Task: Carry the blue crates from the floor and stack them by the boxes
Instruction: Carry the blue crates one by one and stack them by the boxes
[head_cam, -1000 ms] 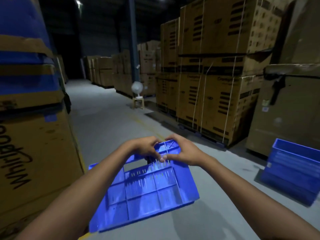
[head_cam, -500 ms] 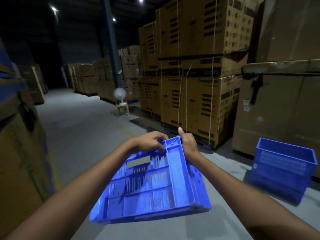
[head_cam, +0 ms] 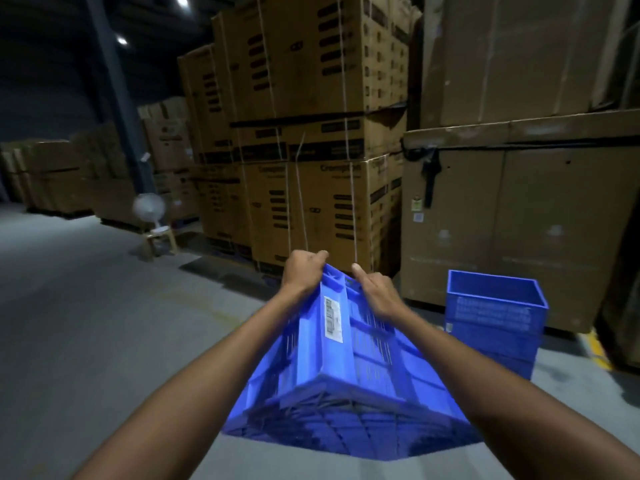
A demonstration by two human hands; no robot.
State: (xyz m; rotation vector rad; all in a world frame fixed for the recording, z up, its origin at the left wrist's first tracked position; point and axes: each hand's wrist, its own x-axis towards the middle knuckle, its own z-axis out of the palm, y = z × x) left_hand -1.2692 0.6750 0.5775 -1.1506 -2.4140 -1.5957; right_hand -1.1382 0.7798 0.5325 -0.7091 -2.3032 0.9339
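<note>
Carried crate tilted in the air, not yet at the floor stack.
The left hand [head_cam: 301,275] grips the far rim of the carried crate [head_cam: 346,358], fingers curled over the edge. The right hand [head_cam: 375,292] grips the same end just beside it. The crate hangs left of the floor stack [head_cam: 495,313], well apart from it, base toward the person. Risk: with both grips on one end, the crate could swing or slip. A skewed set-down might jam it or knock the floor stack into the boxes [head_cam: 554,220] behind.

The blue slatted plastic crate [head_cam: 363,368] looks smooth with a slight sheen and carries a white paper label [head_cam: 333,318]. The stacked brown cardboard boxes [head_cam: 322,209] are matt, and the grey concrete floor [head_cam: 86,323] is dull and fairly smooth.
</note>
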